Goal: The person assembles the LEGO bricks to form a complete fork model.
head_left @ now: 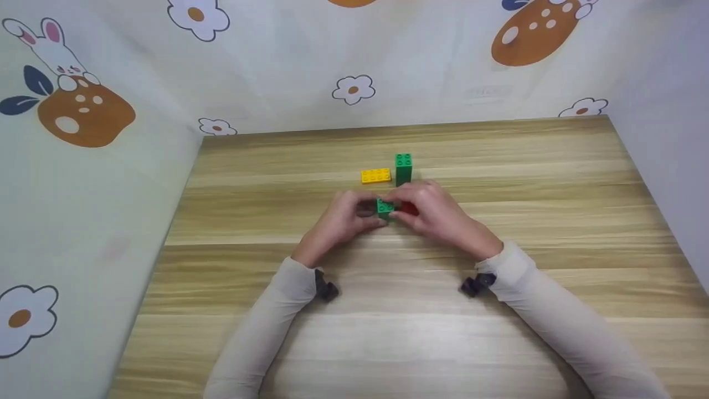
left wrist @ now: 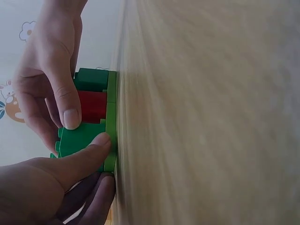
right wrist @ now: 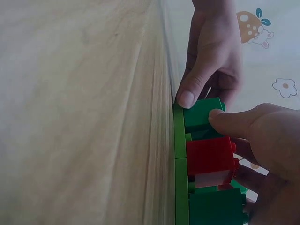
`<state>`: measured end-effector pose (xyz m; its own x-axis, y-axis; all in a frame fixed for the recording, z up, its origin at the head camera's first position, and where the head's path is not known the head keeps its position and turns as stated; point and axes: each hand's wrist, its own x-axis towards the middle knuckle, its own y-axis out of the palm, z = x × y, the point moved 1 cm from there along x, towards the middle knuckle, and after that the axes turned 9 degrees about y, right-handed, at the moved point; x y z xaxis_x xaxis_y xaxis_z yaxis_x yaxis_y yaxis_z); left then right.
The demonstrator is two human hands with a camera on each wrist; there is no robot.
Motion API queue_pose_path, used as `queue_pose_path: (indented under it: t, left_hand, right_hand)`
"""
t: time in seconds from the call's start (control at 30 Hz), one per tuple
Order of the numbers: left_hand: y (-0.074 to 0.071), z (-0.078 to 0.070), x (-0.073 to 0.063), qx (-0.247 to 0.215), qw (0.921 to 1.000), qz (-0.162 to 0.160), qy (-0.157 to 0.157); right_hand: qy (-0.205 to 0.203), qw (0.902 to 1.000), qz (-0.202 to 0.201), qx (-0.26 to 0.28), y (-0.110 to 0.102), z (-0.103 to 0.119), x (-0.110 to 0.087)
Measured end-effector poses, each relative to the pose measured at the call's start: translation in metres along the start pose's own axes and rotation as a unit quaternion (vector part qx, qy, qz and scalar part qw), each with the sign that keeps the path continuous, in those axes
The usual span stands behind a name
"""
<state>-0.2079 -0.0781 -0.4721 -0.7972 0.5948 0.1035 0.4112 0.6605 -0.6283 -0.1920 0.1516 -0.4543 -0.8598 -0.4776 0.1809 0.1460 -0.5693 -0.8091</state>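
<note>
A low row of building bricks stands on the table between the hands. Its light green base pieces (right wrist: 180, 136) lie end to end. On them sit a green brick (head_left: 385, 207), a red brick (right wrist: 211, 159) and a further dark green brick (left wrist: 93, 80). My left hand (head_left: 346, 218) grips the near green brick by its lower end, thumb at the base. With thumb and fingers, my right hand (head_left: 433, 210) pinches the upper part of this same green brick, and it covers most of the red one in the head view.
Behind the hands lies a flat yellow brick (head_left: 375, 176) with studs up. Beside it a tall green brick stack (head_left: 404, 169) stands upright. The wooden table (head_left: 365, 332) meets patterned wall sheets (head_left: 277, 72) at the back and sides.
</note>
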Motion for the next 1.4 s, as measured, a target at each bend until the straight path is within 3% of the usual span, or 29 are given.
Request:
queue_pose_path:
  t: [0.37, 0.6, 0.77, 0.9, 1.13, 1.4]
  left_hand:
    - [0.0, -0.002, -0.002, -0.013, 0.9998, -0.001, -0.014]
    - [0.001, -0.001, 0.0, 0.01, 0.9994, 0.007, -0.032]
    - [0.002, -0.002, 0.0, 0.018, 0.9994, 0.009, -0.028]
    - [0.002, -0.003, 0.0, 0.031, 0.9992, 0.005, -0.026]
    - [0.004, -0.006, 0.001, 0.036, 0.9987, 0.0, -0.035]
    - [0.005, -0.006, -0.001, 0.011, 0.9993, -0.002, -0.036]
  right_hand:
    - [0.022, 0.9997, 0.011, 0.002, 0.001, 0.002, -0.001]
    - [0.026, 0.9995, 0.016, 0.003, 0.0, 0.0, 0.001]
    - [0.018, 0.9995, 0.026, 0.003, -0.006, -0.005, -0.001]
    - [0.035, 0.9984, 0.044, 0.002, -0.014, -0.013, -0.007]
    - [0.106, 0.9921, 0.062, 0.023, -0.028, -0.033, -0.019]
    - [0.117, 0.9869, 0.089, 0.066, -0.036, -0.058, -0.032]
